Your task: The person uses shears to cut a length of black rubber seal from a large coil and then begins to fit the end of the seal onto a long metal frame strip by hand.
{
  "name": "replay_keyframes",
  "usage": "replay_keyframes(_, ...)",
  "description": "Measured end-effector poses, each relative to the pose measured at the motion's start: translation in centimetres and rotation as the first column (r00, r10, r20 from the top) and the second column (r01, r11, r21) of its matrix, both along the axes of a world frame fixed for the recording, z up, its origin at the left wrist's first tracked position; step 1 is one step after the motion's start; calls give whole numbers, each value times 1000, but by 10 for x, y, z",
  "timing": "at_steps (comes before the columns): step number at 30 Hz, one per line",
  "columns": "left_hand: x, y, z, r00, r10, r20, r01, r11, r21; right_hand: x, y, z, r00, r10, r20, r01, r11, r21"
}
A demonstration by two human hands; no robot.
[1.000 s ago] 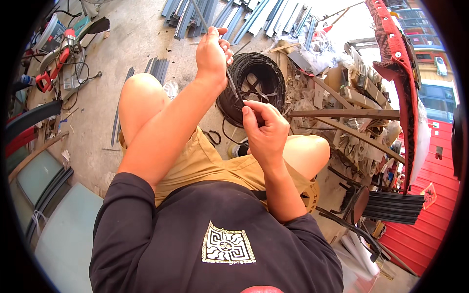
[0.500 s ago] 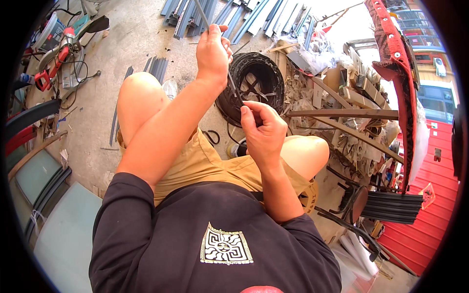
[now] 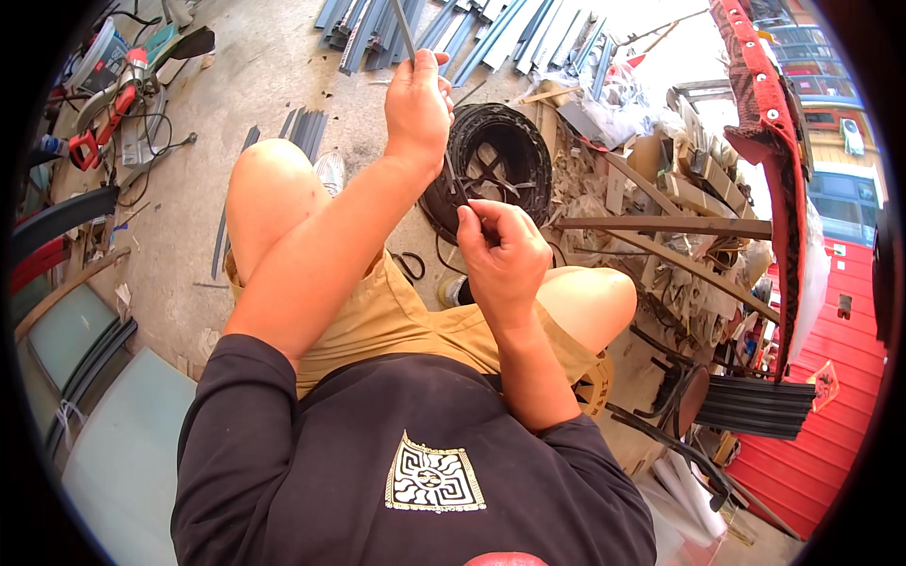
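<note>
My left hand (image 3: pixel 418 111) is raised in front of me, its fingers closed around a long, thin grey strip (image 3: pixel 404 30). One end of the strip runs up past the top of the view, and its lower part slants down toward my right hand (image 3: pixel 507 255). There, thumb and forefinger pinch at the strip's dark lower end; exactly what lies between the fingertips is partly hidden. Behind both hands, on the floor between my feet, stands a thick coil of black rubber strip (image 3: pixel 528 156).
Grey metal profiles (image 3: pixel 373 47) lie on the concrete floor ahead. A red power tool (image 3: pixel 111 113) with a cable sits at far left, above glass panes (image 3: pixel 132 443). Scrap and plastic (image 3: pixel 604 179) pile up at right, beside a bar (image 3: pixel 679 224) and a red corrugated wall (image 3: pixel 793 472).
My right hand has shifted slightly left along the strip's lower end, with its fingers still pinched. My left hand keeps its hold almost in place.
</note>
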State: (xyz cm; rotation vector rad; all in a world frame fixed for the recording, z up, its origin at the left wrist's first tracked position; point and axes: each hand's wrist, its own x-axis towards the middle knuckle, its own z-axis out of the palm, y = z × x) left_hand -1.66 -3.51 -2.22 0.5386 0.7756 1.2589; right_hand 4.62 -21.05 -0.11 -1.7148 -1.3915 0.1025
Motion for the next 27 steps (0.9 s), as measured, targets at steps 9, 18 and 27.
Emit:
replay_keyframes(9, 2, -2, 2, 999, -42, -26, 41, 998, -50, 5, -1, -11, 994, 54, 98, -60, 996, 63)
replay_keyframes(18, 4, 1, -4, 998, -70, 1, 70, 990, -121, 4, 1, -25, 992, 4, -129, 5, 998, 66)
replay_keyframes(27, 9, -2, -7, 996, -49, -74, 46, 998, -46, 4, 1, -15, 991, -1, -135, -8, 998, -66)
